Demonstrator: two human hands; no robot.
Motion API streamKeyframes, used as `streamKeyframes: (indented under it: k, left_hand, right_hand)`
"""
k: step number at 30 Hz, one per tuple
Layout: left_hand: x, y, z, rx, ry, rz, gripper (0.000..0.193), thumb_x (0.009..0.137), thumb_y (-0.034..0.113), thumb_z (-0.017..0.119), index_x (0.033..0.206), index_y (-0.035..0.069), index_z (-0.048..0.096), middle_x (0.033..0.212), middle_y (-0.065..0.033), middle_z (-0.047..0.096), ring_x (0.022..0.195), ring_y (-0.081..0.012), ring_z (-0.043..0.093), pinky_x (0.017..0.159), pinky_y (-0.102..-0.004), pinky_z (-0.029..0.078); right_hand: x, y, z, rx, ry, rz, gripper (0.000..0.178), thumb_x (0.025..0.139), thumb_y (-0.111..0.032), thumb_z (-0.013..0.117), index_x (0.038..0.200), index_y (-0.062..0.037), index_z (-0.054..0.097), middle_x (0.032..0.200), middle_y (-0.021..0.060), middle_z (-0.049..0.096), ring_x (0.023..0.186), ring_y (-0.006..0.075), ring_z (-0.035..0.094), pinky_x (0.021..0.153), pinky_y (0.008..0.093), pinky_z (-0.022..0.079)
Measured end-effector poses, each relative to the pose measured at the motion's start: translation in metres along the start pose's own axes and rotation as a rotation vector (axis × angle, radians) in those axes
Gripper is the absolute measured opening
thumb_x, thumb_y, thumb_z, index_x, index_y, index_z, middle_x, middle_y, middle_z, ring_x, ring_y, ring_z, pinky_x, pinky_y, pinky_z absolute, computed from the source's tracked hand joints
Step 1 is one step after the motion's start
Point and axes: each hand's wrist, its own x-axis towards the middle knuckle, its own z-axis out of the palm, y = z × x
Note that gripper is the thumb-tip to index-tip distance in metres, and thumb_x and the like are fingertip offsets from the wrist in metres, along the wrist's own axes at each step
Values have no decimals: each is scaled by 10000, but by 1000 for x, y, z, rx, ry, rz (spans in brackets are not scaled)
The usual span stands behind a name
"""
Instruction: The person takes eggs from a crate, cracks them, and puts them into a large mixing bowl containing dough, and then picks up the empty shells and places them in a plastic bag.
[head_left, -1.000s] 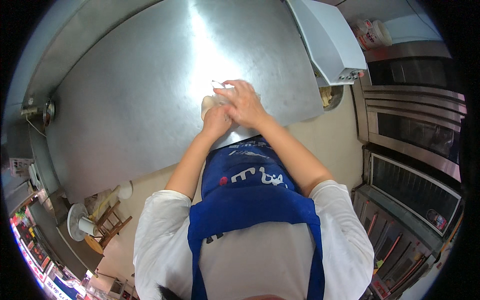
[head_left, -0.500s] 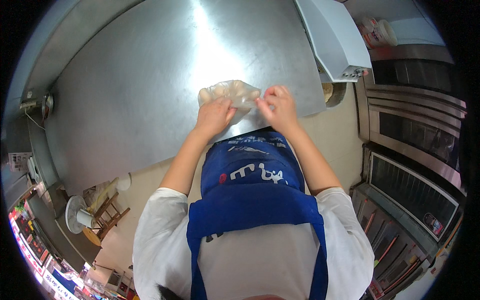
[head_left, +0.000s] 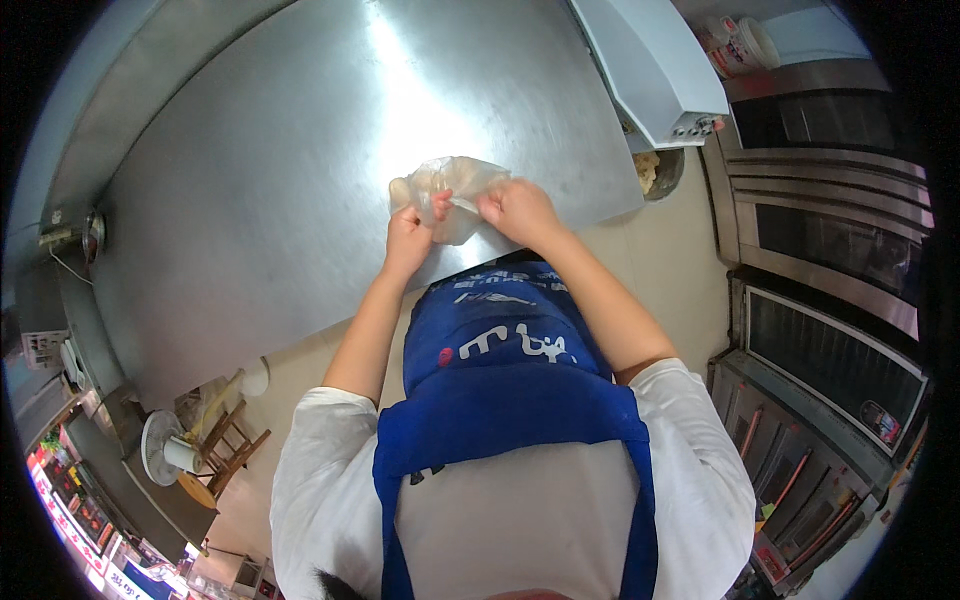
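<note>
A clear plastic bag (head_left: 460, 174) with several pale, rounded pieces inside lies on the steel table (head_left: 270, 180), close to its near edge. My left hand (head_left: 410, 236) pinches the bag's near left side, fingers closed on the plastic. On the other side, my right hand (head_left: 520, 211) is closed in a fist on the bag's right part. Between the two hands the plastic is gathered and creased. What the pale pieces are cannot be made out through the film.
A white machine with knobs (head_left: 660, 75) stands at the table's right end. Below it sits a round metal bowl (head_left: 668, 172) with pale lumps. Steel oven-like units (head_left: 830, 170) line the right side. A white fan (head_left: 165, 448) and a wooden chair (head_left: 235, 440) are at lower left.
My right hand has moved left and closed on the bag. My left hand has shifted from lying on top to pinching the near side. The plastic is now more gathered.
</note>
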Motion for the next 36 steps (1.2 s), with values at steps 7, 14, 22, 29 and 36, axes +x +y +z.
streamKeyframes:
  k: [7, 14, 22, 29, 36]
  left_hand:
    - [3, 8, -11, 933, -1, 563, 140, 700, 25, 642, 804, 98, 701, 945, -48, 678, 801, -216, 630, 721, -296, 509]
    - [15, 22, -8, 1004, 74, 721, 230, 680, 10, 631, 881, 118, 664, 836, -54, 649, 773, -247, 632, 608, -323, 512]
    - [10, 13, 4, 826, 202, 595, 84, 769, 70, 680, 852, 81, 690, 867, -87, 660, 781, -241, 639, 667, -320, 506]
    - [-12, 4, -14, 743, 88, 580, 128, 759, 74, 708, 886, 72, 699, 884, -110, 663, 808, -273, 635, 715, -337, 503]
    - [-25, 7, 13, 1118, 190, 476, 224, 688, 28, 704, 894, 86, 636, 869, -82, 656, 794, -252, 620, 721, -335, 501]
  right_hand:
    - [-4, -16, 3, 276, 95, -177, 284, 805, -172, 585, 1068, -67, 612, 1057, 177, 627, 927, 352, 616, 810, 413, 491]
    - [26, -28, 33, 509, 58, -174, 252, 862, -114, 499, 1074, -76, 632, 990, 168, 663, 896, 333, 630, 814, 400, 491]
    - [22, -15, 24, 436, 60, -245, 193, 834, -158, 530, 929, -97, 687, 886, 133, 675, 846, 322, 631, 764, 411, 499]
    - [19, -10, 25, 230, 179, -504, 150, 726, -231, 596, 681, -90, 620, 711, 82, 634, 705, 298, 619, 628, 421, 494]
    - [17, -6, 18, 194, 139, -532, 155, 702, -236, 601, 646, -93, 620, 705, 76, 645, 674, 298, 619, 610, 422, 487]
